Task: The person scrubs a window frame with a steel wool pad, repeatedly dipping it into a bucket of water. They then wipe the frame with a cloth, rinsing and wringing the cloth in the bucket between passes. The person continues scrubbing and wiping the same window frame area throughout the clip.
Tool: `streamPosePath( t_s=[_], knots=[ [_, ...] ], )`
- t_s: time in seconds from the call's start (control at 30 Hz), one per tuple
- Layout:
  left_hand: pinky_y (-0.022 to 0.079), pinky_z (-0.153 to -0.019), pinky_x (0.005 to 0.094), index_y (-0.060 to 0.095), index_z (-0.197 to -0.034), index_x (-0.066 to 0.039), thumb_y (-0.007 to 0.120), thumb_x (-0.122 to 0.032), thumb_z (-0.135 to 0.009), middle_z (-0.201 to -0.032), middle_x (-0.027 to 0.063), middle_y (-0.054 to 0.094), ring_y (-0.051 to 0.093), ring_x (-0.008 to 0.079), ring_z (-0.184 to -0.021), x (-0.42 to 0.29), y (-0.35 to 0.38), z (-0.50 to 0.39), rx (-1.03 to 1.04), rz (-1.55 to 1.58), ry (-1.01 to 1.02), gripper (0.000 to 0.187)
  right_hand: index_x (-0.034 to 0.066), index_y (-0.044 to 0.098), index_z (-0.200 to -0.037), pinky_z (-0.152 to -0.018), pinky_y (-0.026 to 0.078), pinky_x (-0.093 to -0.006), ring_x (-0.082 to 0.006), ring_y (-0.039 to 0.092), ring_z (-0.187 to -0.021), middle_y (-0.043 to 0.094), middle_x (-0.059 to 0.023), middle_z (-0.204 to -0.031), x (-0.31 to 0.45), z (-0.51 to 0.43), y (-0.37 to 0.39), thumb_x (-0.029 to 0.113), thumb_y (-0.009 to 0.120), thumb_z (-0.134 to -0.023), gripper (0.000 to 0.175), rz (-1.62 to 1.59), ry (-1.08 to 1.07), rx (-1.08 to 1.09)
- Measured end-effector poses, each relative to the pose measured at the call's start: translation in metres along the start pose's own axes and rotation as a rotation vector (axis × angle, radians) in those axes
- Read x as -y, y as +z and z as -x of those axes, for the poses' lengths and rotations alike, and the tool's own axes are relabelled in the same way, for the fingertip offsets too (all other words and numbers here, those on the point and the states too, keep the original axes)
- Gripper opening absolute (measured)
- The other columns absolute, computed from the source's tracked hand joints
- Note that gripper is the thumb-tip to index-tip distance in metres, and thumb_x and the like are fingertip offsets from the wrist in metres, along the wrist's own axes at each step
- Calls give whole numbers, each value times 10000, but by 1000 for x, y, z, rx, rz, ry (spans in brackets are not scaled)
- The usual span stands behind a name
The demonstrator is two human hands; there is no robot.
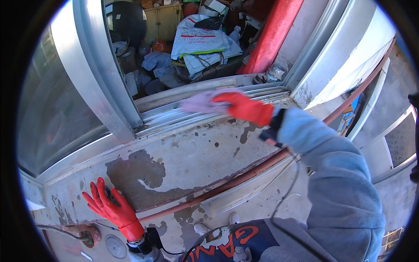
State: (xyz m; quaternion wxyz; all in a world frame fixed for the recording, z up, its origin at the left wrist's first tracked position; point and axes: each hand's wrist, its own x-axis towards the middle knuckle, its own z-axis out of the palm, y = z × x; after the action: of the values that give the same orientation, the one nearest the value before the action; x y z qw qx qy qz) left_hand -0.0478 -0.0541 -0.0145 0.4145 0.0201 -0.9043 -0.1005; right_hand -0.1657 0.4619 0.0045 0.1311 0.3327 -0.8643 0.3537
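Observation:
A red rubber glove covers my right hand (244,106), which presses a pale purple cloth (201,102) onto the metal sliding-window track (163,119); both are slightly blurred. My left hand (113,208), in a matching red glove, has its fingers spread and holds nothing. It is over the left part of the wet-stained concrete sill (196,154). A metal-framed glass pane (62,108) stands left of the open part of the window. Both wrists wear black straps with small devices and cables.
Beyond the track lie white woven sacks (199,41), bags and containers, beside a red pillar (273,36). Glass jars (275,72) stand at the inner right corner. A red-brown pipe (229,183) runs along the sill's near edge. A potted plant (91,236) is at lower left.

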Motion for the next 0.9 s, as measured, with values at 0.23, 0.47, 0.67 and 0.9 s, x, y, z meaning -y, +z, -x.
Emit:
streamPosePath(
  t_s=[0.23,0.47,0.67,0.9],
  knots=[
    [180,-1182,557,636,-1326,-127,587,-81,-901,-1418,106,567,313,372,-1468,-4,-3,-2,45,2,4,431,73,696,-949,-774,498,-369,-245,676,-849,714,-97,-885,-78,92,-123,271,637,-916,209,63,760,-132],
    [185,-1178,553,646,-1300,-105,568,-82,-905,-1414,115,571,301,395,-1467,1,-1,-2,19,5,18,403,46,603,-1274,-1014,450,-453,-387,571,-1170,624,-191,-1229,99,-94,105,5,733,-682,607,7,-141,29],
    [202,-1179,535,639,-1304,-103,565,-52,-905,-1429,111,562,291,386,-1473,7,4,-1,28,-31,12,409,74,606,-1267,-1023,453,-426,-385,573,-1185,634,-170,-1215,96,-103,138,-17,665,-738,539,36,-191,-95],
    [227,-1181,516,634,-1313,-112,566,-49,-917,-1426,89,571,314,383,-1461,14,7,-1,-1,-74,102,407,58,680,-1122,-992,475,-417,-355,627,-1109,692,-182,-1087,-25,75,-76,128,697,-802,328,578,281,-192]
  ],
)
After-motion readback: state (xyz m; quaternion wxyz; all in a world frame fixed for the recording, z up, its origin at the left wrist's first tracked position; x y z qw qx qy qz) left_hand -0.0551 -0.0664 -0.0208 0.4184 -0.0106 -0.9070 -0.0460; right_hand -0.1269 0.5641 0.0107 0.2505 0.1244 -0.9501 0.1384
